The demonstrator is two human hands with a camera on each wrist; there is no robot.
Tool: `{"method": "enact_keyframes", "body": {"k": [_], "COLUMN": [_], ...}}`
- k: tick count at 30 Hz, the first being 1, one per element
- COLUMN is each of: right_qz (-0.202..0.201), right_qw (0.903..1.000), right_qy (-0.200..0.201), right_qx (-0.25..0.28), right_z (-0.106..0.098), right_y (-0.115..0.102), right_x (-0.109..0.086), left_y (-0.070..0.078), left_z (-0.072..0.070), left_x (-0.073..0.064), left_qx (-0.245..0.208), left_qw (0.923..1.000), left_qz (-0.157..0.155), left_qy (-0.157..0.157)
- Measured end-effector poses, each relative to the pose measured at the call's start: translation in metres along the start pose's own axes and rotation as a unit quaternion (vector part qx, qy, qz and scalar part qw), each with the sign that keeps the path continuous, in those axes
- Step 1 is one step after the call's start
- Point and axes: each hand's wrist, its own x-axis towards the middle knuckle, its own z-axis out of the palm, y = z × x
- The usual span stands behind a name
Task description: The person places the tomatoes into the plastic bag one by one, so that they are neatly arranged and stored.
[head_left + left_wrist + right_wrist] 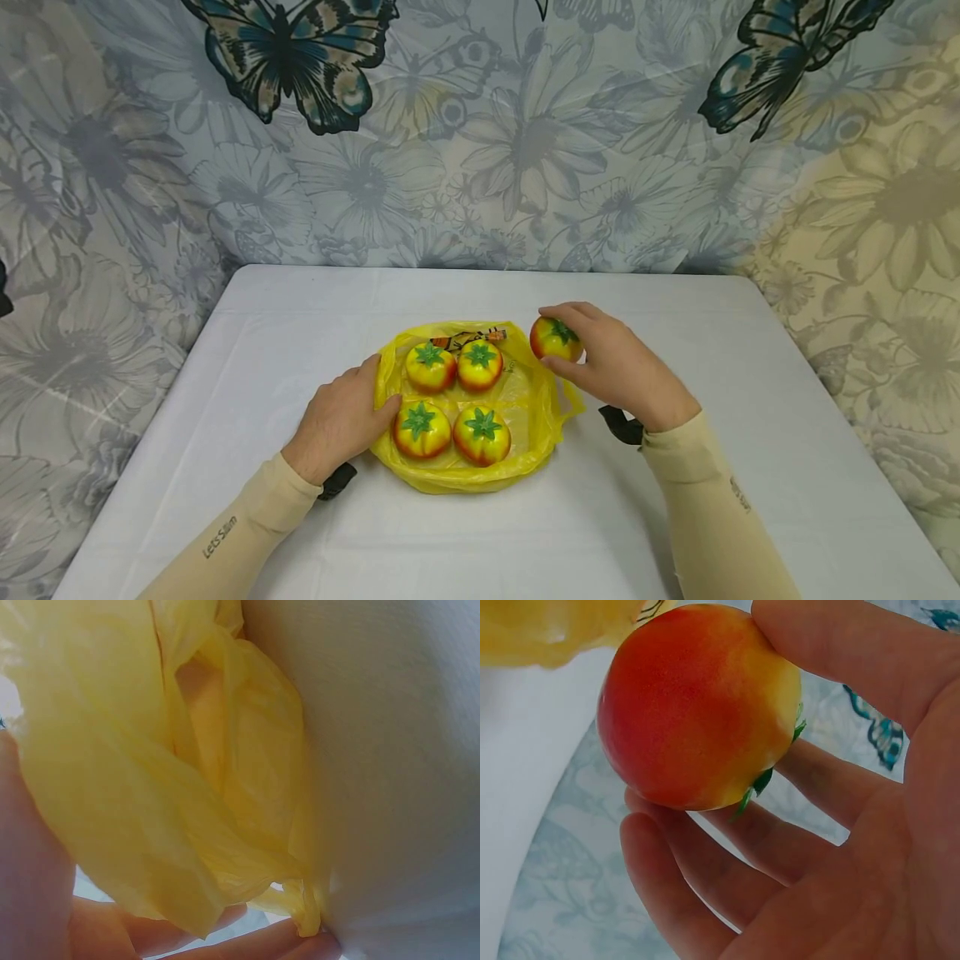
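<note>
A yellow plastic bag lies with its mouth spread wide on the table. Several red-and-yellow tomatoes with green leafy tops sit inside, stems up. My left hand holds the bag's left edge, thumb over the rim and fingers outside. In the left wrist view the crumpled yellow plastic hangs between thumb and fingers. Just past the bag's right edge, my right hand grips another tomato between thumb and fingers. The right wrist view shows this tomato's smooth red underside, with green leaf tips toward the palm.
The bag rests on a white-covered table. Dark orange-and-black printing shows at the back of the bag. A curtain with flowers and butterflies hangs behind the table. Dark straps sit at both wrists.
</note>
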Motion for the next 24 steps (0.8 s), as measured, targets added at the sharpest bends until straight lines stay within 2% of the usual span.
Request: {"method": "enact_keyframes", "body": {"k": [14, 24], "right_qz": [-0.009, -0.03], "right_qw": [0.9994, 0.9987], "right_qy": [-0.031, -0.041], "right_qx": [-0.009, -0.005], "right_z": [0.013, 0.024], "right_y": [-0.025, -0.035], "right_x": [-0.001, -0.001], "left_y": [-0.001, -0.002], "left_z": [0.001, 0.001], "left_x": [-0.001, 0.0], "left_qx": [0.001, -0.001], "left_qw": [1.0, 1.0], "left_qz": [0.003, 0.008], "left_qy": [0.0, 0.004]}}
